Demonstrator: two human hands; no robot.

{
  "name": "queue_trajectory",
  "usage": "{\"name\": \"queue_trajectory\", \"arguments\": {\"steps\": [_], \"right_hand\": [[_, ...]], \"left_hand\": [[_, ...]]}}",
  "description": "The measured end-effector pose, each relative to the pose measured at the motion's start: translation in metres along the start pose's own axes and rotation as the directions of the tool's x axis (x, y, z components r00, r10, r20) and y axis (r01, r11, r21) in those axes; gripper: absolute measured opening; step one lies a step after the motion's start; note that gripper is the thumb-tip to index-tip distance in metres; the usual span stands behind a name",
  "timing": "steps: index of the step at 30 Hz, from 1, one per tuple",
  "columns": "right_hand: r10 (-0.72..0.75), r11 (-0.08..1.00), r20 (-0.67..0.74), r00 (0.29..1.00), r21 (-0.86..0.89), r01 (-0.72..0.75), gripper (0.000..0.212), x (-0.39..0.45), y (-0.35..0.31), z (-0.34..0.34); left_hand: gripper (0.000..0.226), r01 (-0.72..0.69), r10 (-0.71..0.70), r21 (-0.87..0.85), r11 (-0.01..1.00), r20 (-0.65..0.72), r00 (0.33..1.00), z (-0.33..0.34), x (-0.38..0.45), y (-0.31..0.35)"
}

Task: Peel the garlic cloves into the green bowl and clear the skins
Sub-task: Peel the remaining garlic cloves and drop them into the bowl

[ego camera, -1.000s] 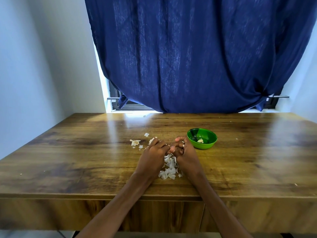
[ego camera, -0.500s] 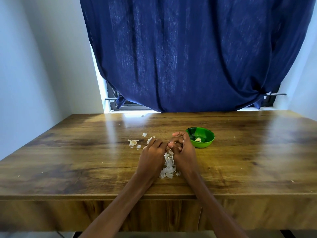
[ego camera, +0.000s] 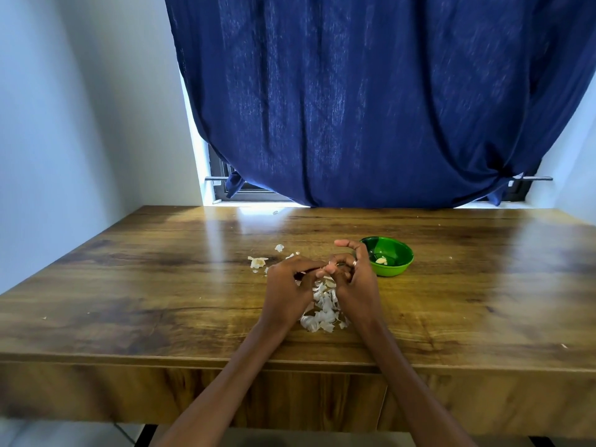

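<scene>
My left hand (ego camera: 288, 287) and my right hand (ego camera: 353, 274) meet above the wooden table (ego camera: 129, 285), fingers curled together round a small garlic clove (ego camera: 330, 266) that is mostly hidden between the fingertips. A heap of white garlic skins (ego camera: 322, 312) lies on the table right below the hands. The green bowl (ego camera: 398, 267) stands just right of my right hand, with a peeled clove (ego camera: 381, 260) inside it.
A few loose skin scraps (ego camera: 258, 262) lie left of the hands, one further back (ego camera: 279, 247). A dark blue curtain (ego camera: 371, 108) hangs behind the table's far edge. White walls stand on both sides. The table's front edge (ego camera: 193, 362) is near me.
The hands stay together over the skin heap; the fingers have shifted slightly on the clove, and my right index finger now sticks out. The camera has tilted a little.
</scene>
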State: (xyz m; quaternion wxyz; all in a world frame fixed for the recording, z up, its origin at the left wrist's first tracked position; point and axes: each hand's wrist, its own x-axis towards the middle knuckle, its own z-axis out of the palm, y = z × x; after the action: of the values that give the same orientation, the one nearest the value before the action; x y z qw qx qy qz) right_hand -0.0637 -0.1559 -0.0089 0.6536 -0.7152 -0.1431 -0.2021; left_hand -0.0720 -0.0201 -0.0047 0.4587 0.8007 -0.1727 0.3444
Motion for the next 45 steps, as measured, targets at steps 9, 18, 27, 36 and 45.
{"name": "queue_trajectory", "arguments": {"steps": [9,18,27,36,45], "right_hand": [[-0.041,0.999,-0.004,0.999,-0.036,0.041,0.041,0.0,-0.001,0.001],[-0.067,0.995,0.029,0.997,-0.067,0.069,0.042,0.0,-0.002,0.002],[-0.07,0.992,0.065,0.995,-0.102,0.076,0.047,-0.001,-0.002,0.001],[-0.087,0.989,0.038,0.996,-0.115,0.09,0.048,-0.002,-0.003,0.002],[-0.065,0.978,0.014,0.998,-0.197,0.066,0.046,-0.001,0.002,0.002]], "left_hand": [[0.013,0.325,-0.311,-0.296,0.898,0.095,0.946,-0.003,0.002,0.007],[0.013,0.569,-0.569,-0.5,0.653,0.172,0.804,-0.005,0.005,0.002],[0.012,0.567,-0.594,-0.638,0.521,0.206,0.777,-0.004,0.006,-0.002],[0.014,0.576,-0.684,-0.769,0.277,0.264,0.68,-0.012,0.011,-0.009],[0.014,0.588,-0.573,-0.734,0.34,0.334,0.748,-0.011,0.007,-0.004]]}}
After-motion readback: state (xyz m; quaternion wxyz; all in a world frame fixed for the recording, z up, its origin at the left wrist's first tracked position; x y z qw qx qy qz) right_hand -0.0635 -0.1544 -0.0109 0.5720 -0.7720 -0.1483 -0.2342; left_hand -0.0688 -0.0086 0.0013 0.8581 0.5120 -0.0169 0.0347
